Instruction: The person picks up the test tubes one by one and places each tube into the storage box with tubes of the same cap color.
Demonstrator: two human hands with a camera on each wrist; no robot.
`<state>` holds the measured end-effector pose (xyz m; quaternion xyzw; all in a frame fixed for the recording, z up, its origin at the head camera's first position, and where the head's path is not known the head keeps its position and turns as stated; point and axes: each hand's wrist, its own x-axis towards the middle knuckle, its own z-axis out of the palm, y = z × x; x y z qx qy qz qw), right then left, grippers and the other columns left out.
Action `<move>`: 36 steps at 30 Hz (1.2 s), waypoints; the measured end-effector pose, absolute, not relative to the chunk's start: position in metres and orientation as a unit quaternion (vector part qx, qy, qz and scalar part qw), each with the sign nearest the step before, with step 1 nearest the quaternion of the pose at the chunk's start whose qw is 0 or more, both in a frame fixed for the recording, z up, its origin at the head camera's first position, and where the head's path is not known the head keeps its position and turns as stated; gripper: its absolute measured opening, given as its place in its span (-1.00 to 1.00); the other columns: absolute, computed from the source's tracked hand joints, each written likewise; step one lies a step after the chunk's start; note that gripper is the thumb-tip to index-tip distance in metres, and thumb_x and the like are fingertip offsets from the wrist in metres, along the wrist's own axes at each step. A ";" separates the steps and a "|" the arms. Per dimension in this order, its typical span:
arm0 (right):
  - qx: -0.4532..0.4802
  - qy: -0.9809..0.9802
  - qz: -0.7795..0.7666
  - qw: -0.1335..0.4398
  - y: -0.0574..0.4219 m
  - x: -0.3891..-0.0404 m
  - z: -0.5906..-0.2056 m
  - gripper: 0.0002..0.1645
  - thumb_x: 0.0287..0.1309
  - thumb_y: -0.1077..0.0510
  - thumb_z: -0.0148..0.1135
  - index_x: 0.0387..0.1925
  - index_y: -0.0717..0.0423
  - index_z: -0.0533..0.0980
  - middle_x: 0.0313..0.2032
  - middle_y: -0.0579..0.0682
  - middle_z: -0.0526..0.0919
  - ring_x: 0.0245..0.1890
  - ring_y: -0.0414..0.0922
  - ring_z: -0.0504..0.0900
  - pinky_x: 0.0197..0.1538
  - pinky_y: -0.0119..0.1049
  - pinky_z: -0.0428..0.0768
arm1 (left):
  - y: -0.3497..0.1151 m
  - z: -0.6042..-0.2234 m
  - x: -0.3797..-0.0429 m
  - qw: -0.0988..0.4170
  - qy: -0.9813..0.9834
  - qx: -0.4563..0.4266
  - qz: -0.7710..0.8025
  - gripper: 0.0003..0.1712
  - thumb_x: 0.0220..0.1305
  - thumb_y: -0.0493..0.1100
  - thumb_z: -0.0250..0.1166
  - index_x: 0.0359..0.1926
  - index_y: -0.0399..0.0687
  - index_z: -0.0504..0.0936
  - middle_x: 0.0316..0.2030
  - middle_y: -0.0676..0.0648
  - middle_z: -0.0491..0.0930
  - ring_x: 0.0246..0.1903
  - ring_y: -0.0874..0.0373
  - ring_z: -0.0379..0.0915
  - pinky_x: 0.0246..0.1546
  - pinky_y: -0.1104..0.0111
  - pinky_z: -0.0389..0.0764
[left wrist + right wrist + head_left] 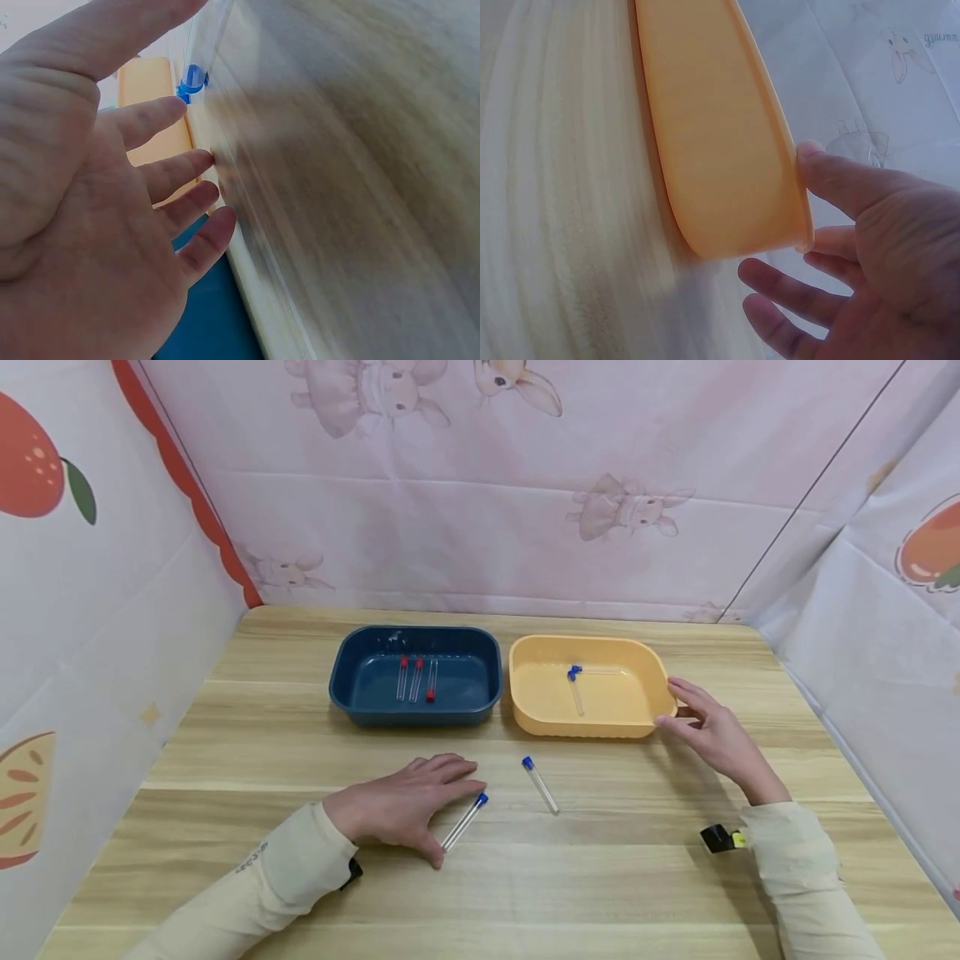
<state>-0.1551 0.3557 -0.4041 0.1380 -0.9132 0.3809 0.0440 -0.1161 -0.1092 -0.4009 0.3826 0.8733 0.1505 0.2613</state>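
Note:
My left hand (405, 797) is low over the wooden table, fingers spread. Its thumb tip is at the lower end of a clear tube with a blue cap (465, 822), and its index fingertip lies close by the cap. In the left wrist view, the blue cap (193, 78) shows just past the fingers. My right hand (716, 735) holds the right end of a yellow plastic basin (592, 728), thumb on the rim and other fingers around the corner, as the right wrist view also shows. Another blue-capped tube (542, 787) lies on the table between the hands.
Two blue-capped tubes (577, 693) lie inside the yellow basin. To its left stands a dark blue basin (416, 718) with three red-capped tubes (416, 681). Behind the table (600, 877) hangs a pink cloth (480, 527) printed with rabbits.

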 end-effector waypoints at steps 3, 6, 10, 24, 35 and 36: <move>0.138 -0.914 0.379 0.044 0.355 -0.155 -0.404 -0.25 0.38 0.17 0.35 0.44 0.45 0.30 0.48 0.33 0.26 0.00 -0.06 0.61 -0.06 -0.73 0.48 | -0.108 -0.402 -0.116 0.261 0.874 0.384 0.147 0.21 0.02 0.26 0.62 0.62 0.26 0.18 0.63 0.00 -0.02 0.60 0.00 -0.21 0.55 -0.06 -0.07; 0.138 -0.914 0.378 0.044 0.355 -0.155 -0.404 -0.25 0.39 0.17 0.35 0.44 0.45 0.30 0.48 0.33 0.26 0.00 -0.02 0.61 -0.06 -0.73 0.49 | -0.107 -0.403 -0.116 0.261 0.874 0.384 0.145 0.20 0.02 0.27 0.61 0.61 0.29 0.19 0.63 -0.01 -0.04 0.60 -0.01 -0.22 0.55 -0.07 -0.07; 0.138 -0.915 0.377 0.045 0.356 -0.156 -0.405 -0.25 0.39 0.19 0.35 0.44 0.45 0.30 0.48 0.33 0.26 0.00 -0.03 0.62 -0.07 -0.72 0.50 | -0.107 -0.404 -0.116 0.262 0.874 0.383 0.147 0.19 0.02 0.28 0.61 0.61 0.32 0.20 0.63 -0.01 -0.05 0.60 -0.02 -0.22 0.55 -0.08 -0.07; 0.138 -0.914 0.378 0.044 0.356 -0.155 -0.404 -0.25 0.39 0.17 0.35 0.44 0.43 0.30 0.48 0.33 0.26 -0.03 -0.27 0.60 -0.08 -0.71 0.51 | -0.105 -0.406 -0.116 0.258 0.875 0.383 0.143 0.17 0.00 0.27 0.62 0.59 0.40 0.23 0.63 -0.02 -0.03 0.59 -0.02 -0.20 0.54 -0.11 -0.05; 0.134 -0.917 0.374 0.048 0.357 -0.156 -0.406 -0.25 0.35 0.25 0.37 0.43 0.47 0.29 0.48 0.35 0.26 0.01 0.04 0.64 -0.09 -0.74 0.48 | -0.106 -0.408 -0.115 0.244 0.877 0.388 0.142 0.13 -0.01 0.28 0.62 0.56 0.30 0.30 0.62 -0.03 -0.02 0.59 -0.04 -0.18 0.54 -0.09 -0.03; 0.135 -0.916 0.374 0.049 0.357 -0.156 -0.406 -0.25 0.34 0.26 0.37 0.43 0.48 0.30 0.47 0.36 0.27 0.00 -0.02 0.64 -0.10 -0.74 0.48 | -0.106 -0.408 -0.115 0.242 0.878 0.388 0.141 0.13 -0.01 0.29 0.62 0.56 0.30 0.31 0.62 -0.03 -0.02 0.59 -0.04 -0.18 0.54 -0.09 -0.02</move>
